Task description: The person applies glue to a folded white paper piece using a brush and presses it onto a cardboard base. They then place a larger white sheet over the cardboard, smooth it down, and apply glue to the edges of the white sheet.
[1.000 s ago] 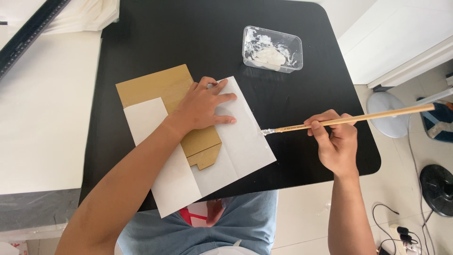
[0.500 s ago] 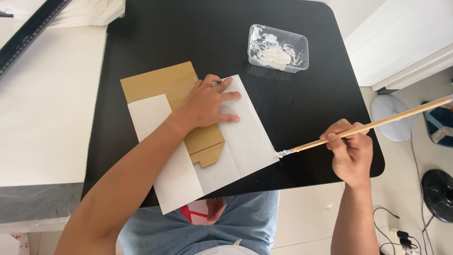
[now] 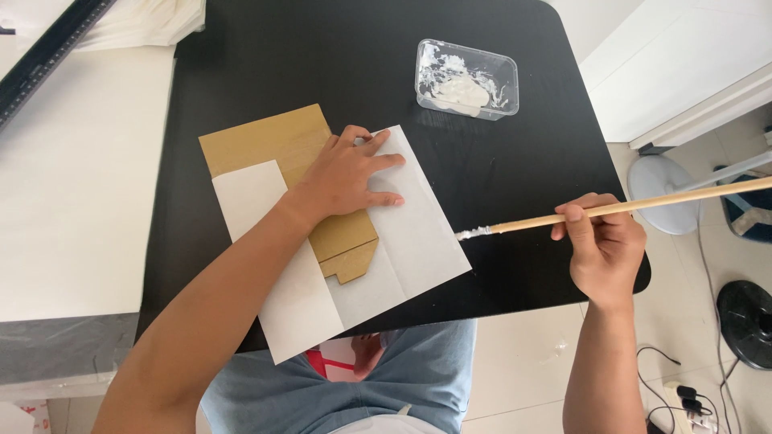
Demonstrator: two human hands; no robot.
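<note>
- Left hand (image 3: 346, 181) — fingers spread flat, pressing on the white paper (image 3: 402, 241) and brown cardboard piece (image 3: 277, 145).
- Right hand (image 3: 603, 249) — fingers pinching the long wooden brush (image 3: 611, 209), its white tip just beside the paper edge.
- Clear glue tray (image 3: 468, 78) stands well apart on the black table (image 3: 322, 56).

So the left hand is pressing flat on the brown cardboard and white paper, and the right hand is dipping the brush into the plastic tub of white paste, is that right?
Not quite. In the head view the right hand holds the brush over the black table, its tip beside the white paper, well apart from the plastic tub of white paste. The left hand does press flat on the brown cardboard and paper.
</note>
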